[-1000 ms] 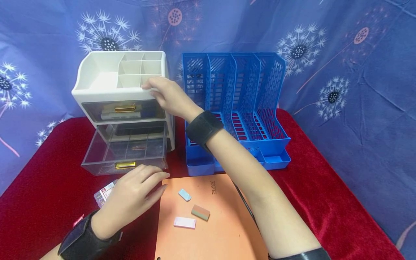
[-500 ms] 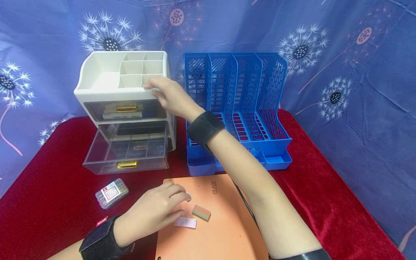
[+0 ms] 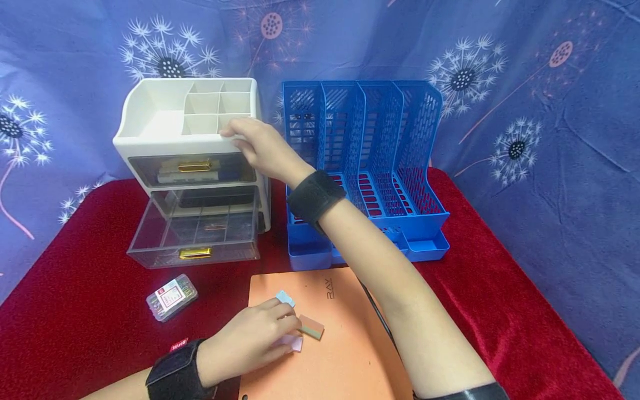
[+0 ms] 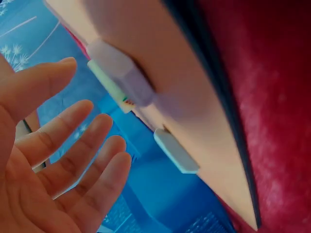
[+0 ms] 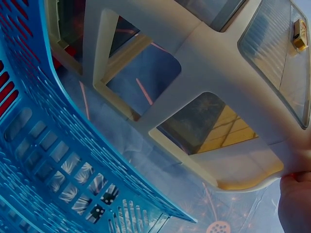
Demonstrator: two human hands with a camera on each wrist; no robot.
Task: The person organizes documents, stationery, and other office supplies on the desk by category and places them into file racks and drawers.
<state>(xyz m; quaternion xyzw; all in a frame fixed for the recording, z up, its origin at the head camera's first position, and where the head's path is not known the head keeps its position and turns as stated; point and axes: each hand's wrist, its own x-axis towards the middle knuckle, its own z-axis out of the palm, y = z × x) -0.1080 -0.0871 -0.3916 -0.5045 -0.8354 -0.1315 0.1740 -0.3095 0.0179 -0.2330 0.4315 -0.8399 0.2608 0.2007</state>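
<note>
My left hand (image 3: 255, 340) hovers low over the orange board (image 3: 350, 344), its fingers spread and slightly bent. The left wrist view shows this hand (image 4: 63, 150) apart from three small erasers. The lilac eraser (image 3: 295, 343) lies partly under the fingers, the pale blue eraser (image 3: 285, 298) just beyond them. A brown-and-green eraser (image 3: 311, 328) is beside the fingertips. My right hand (image 3: 262, 145) grips the top front edge of the white drawer organizer (image 3: 165, 145), near its right corner. In the right wrist view part of this hand (image 5: 296, 201) touches the organizer's rim.
The organizer's lower clear drawer (image 3: 195, 236) is pulled out; its upper drawer (image 3: 192, 169) is closed. A blue file rack (image 3: 367, 222) stands right of it. A small clear box (image 3: 172, 298) with a label lies on the red cloth (image 3: 65, 300) at left.
My left hand has moved right and toward me, from beside the open drawer to over the erasers, uncovering the clear box. My right hand has stayed on the organizer.
</note>
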